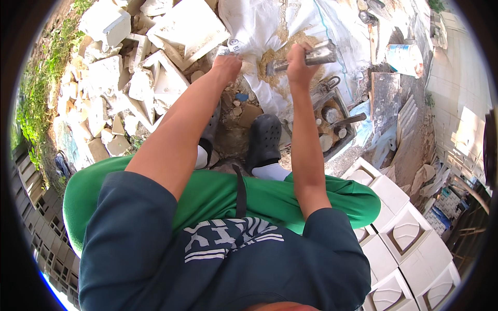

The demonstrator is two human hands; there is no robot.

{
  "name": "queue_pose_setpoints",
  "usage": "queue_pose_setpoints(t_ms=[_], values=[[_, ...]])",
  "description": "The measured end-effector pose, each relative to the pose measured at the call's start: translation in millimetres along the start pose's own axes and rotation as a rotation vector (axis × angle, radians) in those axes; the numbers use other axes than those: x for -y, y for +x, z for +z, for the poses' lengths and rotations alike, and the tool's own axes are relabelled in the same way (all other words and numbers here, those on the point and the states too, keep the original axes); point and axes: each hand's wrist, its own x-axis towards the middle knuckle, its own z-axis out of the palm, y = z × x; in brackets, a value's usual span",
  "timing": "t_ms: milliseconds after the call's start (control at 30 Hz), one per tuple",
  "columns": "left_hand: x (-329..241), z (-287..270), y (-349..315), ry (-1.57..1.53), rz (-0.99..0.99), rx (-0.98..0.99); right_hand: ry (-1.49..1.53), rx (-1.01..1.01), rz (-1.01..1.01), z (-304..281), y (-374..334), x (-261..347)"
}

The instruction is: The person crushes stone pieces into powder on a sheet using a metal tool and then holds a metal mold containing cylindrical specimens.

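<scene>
My right hand [298,70] is closed around the middle of a short hammer [322,53], held over a white woven sheet [327,26] with sandy grit [282,52] on it. The hammer lies crosswise, with a thick grey end to the right and a narrower part to the left. To the left, my left hand [227,67] is closed at the sheet's edge, beside a large white broken block [189,31]. A small pale piece [223,50] shows at its fingertips, too small to name.
Heaped white rubble [106,72] fills the left side. On the right stand a crate of tools [345,116], a white bucket [404,59] and a dark board [385,93]. White moulded blocks [404,233] line the lower right. My dark clogs [264,137] rest on the ground between.
</scene>
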Motion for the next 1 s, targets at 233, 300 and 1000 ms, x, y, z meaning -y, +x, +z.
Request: queue_pose_setpoints(t_ms=[233, 300, 1000], values=[[13, 25, -3, 0.040, -0.049, 0.008, -0.063, 0.006, -0.013, 18, 18, 48], [16, 21, -3, 0.035, -0.039, 0.011, 0.015, -0.052, -0.051, 24, 18, 79], [11, 9, 5, 0.143, 0.048, 0.042, -0.075, -0.040, -0.017, 5, 15, -1]])
